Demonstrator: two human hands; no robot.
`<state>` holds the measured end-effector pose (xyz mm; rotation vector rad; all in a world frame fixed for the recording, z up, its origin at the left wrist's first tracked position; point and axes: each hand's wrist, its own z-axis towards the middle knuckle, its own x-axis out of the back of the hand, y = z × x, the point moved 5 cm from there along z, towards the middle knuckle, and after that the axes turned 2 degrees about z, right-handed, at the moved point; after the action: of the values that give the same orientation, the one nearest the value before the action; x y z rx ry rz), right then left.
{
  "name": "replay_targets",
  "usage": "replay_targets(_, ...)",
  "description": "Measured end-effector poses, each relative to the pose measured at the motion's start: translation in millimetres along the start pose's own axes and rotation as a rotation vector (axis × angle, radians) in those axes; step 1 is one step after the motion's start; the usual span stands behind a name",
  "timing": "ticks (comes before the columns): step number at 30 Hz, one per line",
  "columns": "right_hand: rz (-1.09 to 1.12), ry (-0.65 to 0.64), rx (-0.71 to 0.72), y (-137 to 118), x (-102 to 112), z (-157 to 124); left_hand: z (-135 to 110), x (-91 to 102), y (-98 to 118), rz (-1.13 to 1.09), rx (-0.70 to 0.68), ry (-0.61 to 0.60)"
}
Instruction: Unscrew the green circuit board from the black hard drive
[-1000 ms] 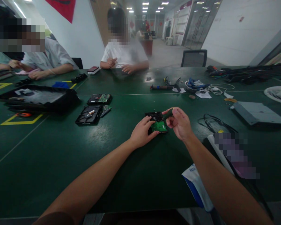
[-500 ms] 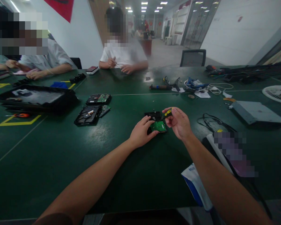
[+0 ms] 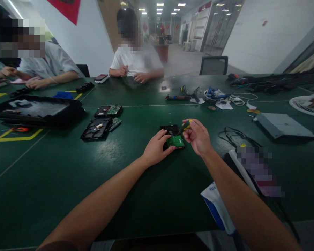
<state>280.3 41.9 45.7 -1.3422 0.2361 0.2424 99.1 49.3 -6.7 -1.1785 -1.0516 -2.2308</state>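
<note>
A black hard drive [image 3: 171,129] with a green circuit board [image 3: 176,141] lies on the dark green table [image 3: 125,181] in the middle. My left hand [image 3: 155,149] rests on its left side, fingers curled over the edge and pressing on it. Just right of the drive, my right hand [image 3: 197,136] pinches a small screwdriver with a yellow and black handle [image 3: 187,125], its tip pointing down at the board.
Two more opened drives [image 3: 102,120] lie to the left, beside a black tray [image 3: 36,111]. Cables and tools [image 3: 214,96] lie at the back, a grey box [image 3: 282,125] and black cable [image 3: 234,134] to the right. Two other people sit across the table.
My right hand has turned the screwdriver a little between its fingers, so the yellow handle shows more. The left hand stays on the drive. The view shifted slightly.
</note>
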Motion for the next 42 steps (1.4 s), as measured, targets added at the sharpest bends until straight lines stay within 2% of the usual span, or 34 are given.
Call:
replay_targets(5, 0.049, 0.025, -0.005, 1.4, 0.6, -0.6, 0.3, -1.0, -0.5, 0.009, -0.004, 0.005)
replay_targets(11, 0.101, -0.003, -0.022, 5.6, 2.7, 2.1, 0.5, -0.9, -0.2, 0.009, -0.010, 0.002)
replay_targets(26, -0.006, 0.026, -0.003, 3.1, 4.5, 1.4, 0.3, 1.0, -0.3, -0.006, -0.001, -0.003)
replay_targets(42, -0.274, -0.036, 0.013, -19.5, -6.4, 14.3, 0.9, 1.8, 0.7, 0.002, -0.003, 0.009)
